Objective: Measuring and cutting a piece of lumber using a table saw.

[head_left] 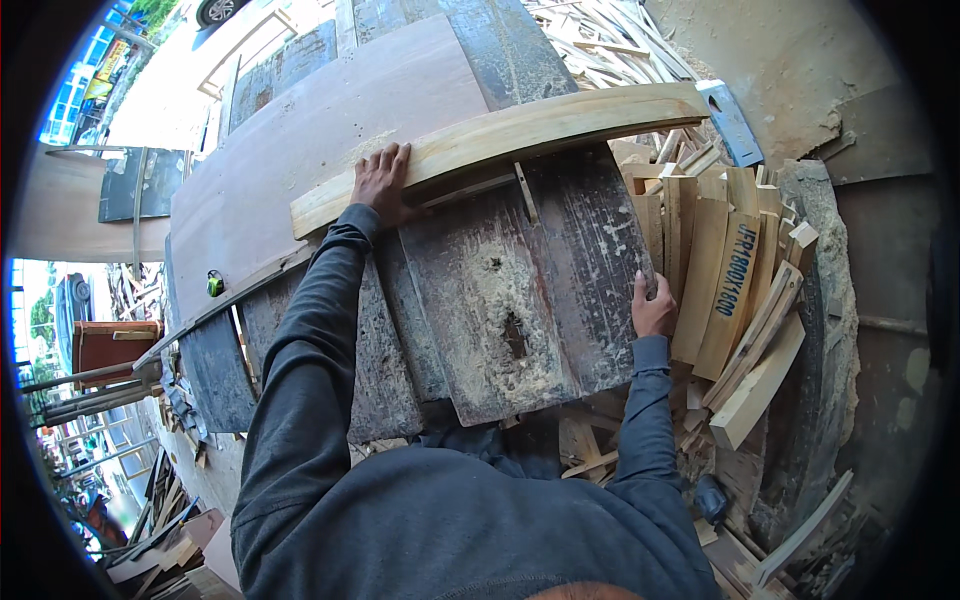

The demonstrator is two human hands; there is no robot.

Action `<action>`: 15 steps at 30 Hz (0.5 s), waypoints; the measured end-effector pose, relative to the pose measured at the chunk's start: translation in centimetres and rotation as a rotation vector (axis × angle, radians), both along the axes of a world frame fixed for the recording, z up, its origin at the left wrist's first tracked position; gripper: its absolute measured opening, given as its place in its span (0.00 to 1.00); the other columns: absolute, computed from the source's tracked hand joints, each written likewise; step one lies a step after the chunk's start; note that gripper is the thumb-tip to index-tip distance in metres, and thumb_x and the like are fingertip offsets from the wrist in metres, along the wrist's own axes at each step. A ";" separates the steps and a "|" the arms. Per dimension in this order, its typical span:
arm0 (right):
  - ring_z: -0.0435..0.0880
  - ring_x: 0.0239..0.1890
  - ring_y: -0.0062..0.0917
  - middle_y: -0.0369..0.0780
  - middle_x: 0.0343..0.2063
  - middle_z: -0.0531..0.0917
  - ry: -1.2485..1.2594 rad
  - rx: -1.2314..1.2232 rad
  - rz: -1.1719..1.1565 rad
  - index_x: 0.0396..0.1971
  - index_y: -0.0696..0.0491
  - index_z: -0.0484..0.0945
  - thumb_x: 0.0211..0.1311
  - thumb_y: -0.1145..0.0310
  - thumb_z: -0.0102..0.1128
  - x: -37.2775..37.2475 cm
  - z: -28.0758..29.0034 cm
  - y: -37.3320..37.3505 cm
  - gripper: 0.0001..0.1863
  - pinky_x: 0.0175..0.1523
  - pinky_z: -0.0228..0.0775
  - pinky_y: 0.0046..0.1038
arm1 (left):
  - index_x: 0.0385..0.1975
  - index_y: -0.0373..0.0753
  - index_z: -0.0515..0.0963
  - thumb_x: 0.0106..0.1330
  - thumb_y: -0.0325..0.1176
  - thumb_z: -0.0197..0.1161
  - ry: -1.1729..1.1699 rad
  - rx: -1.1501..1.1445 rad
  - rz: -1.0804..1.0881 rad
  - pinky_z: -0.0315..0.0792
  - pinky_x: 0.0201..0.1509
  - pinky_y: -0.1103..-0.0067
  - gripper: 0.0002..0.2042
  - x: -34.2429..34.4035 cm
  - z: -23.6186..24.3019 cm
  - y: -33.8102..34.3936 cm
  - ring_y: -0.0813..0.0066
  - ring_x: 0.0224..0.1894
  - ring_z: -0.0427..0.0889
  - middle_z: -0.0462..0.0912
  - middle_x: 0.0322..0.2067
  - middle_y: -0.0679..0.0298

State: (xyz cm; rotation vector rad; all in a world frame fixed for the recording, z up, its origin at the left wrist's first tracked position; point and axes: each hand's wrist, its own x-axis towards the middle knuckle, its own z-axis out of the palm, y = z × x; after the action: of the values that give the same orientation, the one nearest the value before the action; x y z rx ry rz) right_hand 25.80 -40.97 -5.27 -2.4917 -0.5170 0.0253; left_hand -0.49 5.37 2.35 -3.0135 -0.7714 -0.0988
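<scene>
A long pale wooden plank (520,133) lies slantwise over the worktop, its right end sticking out past the boards. My left hand (382,186) grips it near its left part, fingers over the top and thumb on the near side. Below the plank are dark, worn boards (590,260) dusted with sawdust. At their right edge is my right hand (655,308), its thumb on the board and its fingers curled along the edge. Under the plank's left part spreads a large thin plywood sheet (300,130).
A small green and black tape measure (215,283) rests on the sheet's left edge. Stacked timber pieces (725,270) lean close to my right hand, beside a rough wall (900,260). Offcuts (620,45) are heaped beyond the bench. Scrap wood (180,550) lies at lower left.
</scene>
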 end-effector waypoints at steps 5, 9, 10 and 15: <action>0.86 0.43 0.52 0.54 0.39 0.87 -0.024 -0.006 0.007 0.47 0.59 0.82 0.66 0.44 0.63 -0.5 0.5 1.0 0.29 0.47 0.78 0.46 | 0.73 0.38 0.57 0.39 0.62 0.80 -0.015 0.023 0.008 0.57 0.69 0.50 0.61 -0.6 -0.5 1.4 0.49 0.68 0.64 0.63 0.68 0.51; 0.86 0.43 0.53 0.55 0.39 0.87 -0.050 0.054 0.007 0.46 0.59 0.82 0.65 0.45 0.63 0.1 -0.2 -0.1 0.29 0.47 0.78 0.46 | 0.73 0.38 0.57 0.40 0.61 0.80 -0.032 0.017 -0.012 0.56 0.69 0.50 0.60 0.9 0.0 1.6 0.49 0.69 0.63 0.63 0.68 0.51; 0.86 0.43 0.53 0.55 0.39 0.86 -0.034 0.027 -0.005 0.46 0.60 0.82 0.65 0.45 0.63 0.1 0.0 0.1 0.29 0.47 0.78 0.46 | 0.73 0.38 0.57 0.40 0.61 0.80 -0.031 0.007 -0.017 0.56 0.69 0.50 0.60 1.1 -0.2 1.6 0.49 0.69 0.63 0.63 0.68 0.51; 0.86 0.41 0.53 0.57 0.37 0.86 -0.013 0.067 0.093 0.44 0.61 0.82 0.65 0.47 0.65 0.5 -0.8 2.3 0.28 0.46 0.79 0.46 | 0.71 0.38 0.60 0.52 0.71 0.67 -0.169 -0.027 0.156 0.56 0.71 0.56 0.53 -1.2 -3.7 7.1 0.49 0.67 0.67 0.69 0.64 0.49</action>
State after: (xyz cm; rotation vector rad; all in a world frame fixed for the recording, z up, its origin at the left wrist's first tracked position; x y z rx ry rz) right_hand 26.31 -38.67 -6.09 -2.4025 -0.6292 0.0283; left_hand -1.69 12.50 -1.32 -2.9851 -1.0259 -0.3446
